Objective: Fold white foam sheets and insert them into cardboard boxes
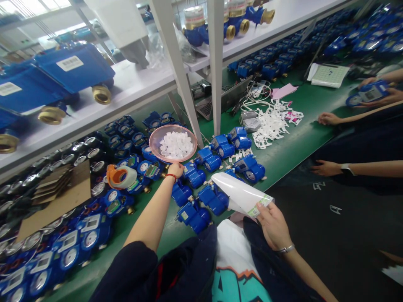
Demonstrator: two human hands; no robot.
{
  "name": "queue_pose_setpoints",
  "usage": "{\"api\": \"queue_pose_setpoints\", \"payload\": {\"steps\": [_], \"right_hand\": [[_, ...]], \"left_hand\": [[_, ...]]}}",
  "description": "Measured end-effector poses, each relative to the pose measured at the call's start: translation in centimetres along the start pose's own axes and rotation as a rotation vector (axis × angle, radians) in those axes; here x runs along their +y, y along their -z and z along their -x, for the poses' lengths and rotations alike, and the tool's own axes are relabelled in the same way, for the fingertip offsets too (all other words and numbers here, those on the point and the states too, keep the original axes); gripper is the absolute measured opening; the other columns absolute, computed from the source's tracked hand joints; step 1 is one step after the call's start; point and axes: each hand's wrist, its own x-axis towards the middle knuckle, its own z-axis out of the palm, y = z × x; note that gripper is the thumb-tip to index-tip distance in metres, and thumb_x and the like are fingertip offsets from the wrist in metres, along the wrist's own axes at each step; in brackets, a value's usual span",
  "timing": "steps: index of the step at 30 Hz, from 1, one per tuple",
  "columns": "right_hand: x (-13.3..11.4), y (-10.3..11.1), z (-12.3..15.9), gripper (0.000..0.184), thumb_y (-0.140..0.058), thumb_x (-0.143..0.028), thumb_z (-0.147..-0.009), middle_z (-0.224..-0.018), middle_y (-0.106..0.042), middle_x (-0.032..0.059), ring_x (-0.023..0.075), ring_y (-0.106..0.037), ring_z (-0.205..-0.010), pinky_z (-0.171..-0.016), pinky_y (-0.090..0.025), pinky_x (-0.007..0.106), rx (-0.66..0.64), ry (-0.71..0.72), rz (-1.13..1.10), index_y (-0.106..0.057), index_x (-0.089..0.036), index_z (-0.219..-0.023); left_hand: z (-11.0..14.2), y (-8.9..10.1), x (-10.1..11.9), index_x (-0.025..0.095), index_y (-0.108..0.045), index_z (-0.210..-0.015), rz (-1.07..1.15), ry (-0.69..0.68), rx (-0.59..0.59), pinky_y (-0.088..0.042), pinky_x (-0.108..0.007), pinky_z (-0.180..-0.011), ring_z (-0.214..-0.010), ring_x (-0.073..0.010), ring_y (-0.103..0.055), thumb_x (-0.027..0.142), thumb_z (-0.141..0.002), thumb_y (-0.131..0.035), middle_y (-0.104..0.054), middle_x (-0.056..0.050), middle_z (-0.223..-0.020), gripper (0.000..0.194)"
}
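Observation:
My left hand (175, 169) reaches forward and grips the near rim of a pink bowl (155, 144) filled with small white caps (175, 145); the bowl is raised above the blue water meters (208, 159) on the green bench. My right hand (273, 224) is closed on the end of a curled white sheet with a green-printed edge (241, 193), held low over my lap. More blue meters (192, 214) lie just below that sheet, near the bench's front edge.
An orange tape dispenser (121, 176) and cardboard sheets (59, 193) lie among meters at left. White shelf posts (215, 63) rise behind the bowl. White label scraps (272, 121) and a laptop (220, 100) sit further back. Other people's hands (327, 167) rest at right.

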Motion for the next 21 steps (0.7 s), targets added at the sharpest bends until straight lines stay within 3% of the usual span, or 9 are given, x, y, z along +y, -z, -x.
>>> {"api": "queue_pose_setpoints", "payload": {"steps": [5, 11, 16, 21], "right_hand": [[0.0, -0.1, 0.0, 0.053, -0.073, -0.034, -0.069, -0.107, -0.066, 0.0089, 0.0237, -0.062, -0.1, -0.088, -0.052, 0.04, 0.002, 0.004, 0.012, -0.055, -0.019, -0.117], [0.2, -0.2, -0.1, 0.054, -0.074, -0.035, -0.069, -0.107, -0.066, 0.0085, 0.0232, -0.063, -0.098, -0.087, -0.052, 0.039, -0.007, -0.024, 0.017, -0.055, -0.019, -0.117], [0.1, -0.5, 0.1, 0.053, -0.074, -0.034, -0.068, -0.11, -0.065, 0.0087, 0.0236, -0.063, -0.098, -0.084, -0.052, 0.039, -0.051, -0.035, -0.004, -0.055, -0.02, -0.116], [-0.3, -0.8, 0.3, 0.047, -0.074, -0.035, -0.067, -0.106, -0.067, 0.0083, 0.024, -0.063, -0.096, -0.083, -0.052, 0.04, -0.075, -0.088, -0.051, -0.057, -0.019, -0.107]], "left_hand": [[-0.2, -0.5, -0.2, 0.013, -0.062, -0.076, 0.04, 0.013, 0.046, -0.046, -0.036, -0.079, -0.077, -0.0165, -0.06, 0.036, -0.081, -0.058, -0.064, -0.003, -0.074, 0.023], [-0.4, -1.3, -0.3, 0.015, -0.061, -0.065, 0.184, 0.053, 0.163, -0.043, -0.033, -0.079, -0.081, -0.0223, -0.061, 0.022, -0.066, -0.068, -0.064, -0.006, -0.072, 0.01], [0.5, -2.3, -0.1, 0.014, -0.054, -0.092, 0.426, 0.162, 0.383, -0.044, -0.032, -0.082, -0.084, -0.018, -0.059, 0.019, -0.065, -0.07, -0.061, -0.007, -0.09, 0.032], [5.2, -4.2, 2.4, 0.013, -0.046, -0.104, 0.75, 0.305, 0.521, -0.041, -0.034, -0.09, -0.098, -0.017, -0.056, 0.021, -0.079, -0.053, -0.054, -0.011, -0.105, 0.028]]}}
